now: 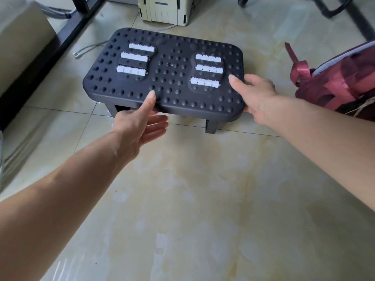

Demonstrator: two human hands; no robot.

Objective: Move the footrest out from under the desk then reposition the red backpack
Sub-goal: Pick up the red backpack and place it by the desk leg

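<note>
A dark grey footrest (170,65) with round bumps and two sets of white rollers stands on the tiled floor in the upper middle of the view. My left hand (140,122) grips its near edge, thumb on top and fingers underneath. At the footrest's right near corner my right hand (257,96) holds on, thumb over the top surface. The red backpack (345,82) lies on the floor at the right edge, close to my right hand, and is partly cut off by the frame.
A black desk leg (67,37) runs along the left. A beige computer tower (164,9) stands behind the footrest. Loose cable (89,48) lies at the back left. A black chair base (332,7) is at the top right. A cardboard box (18,43) sits far left.
</note>
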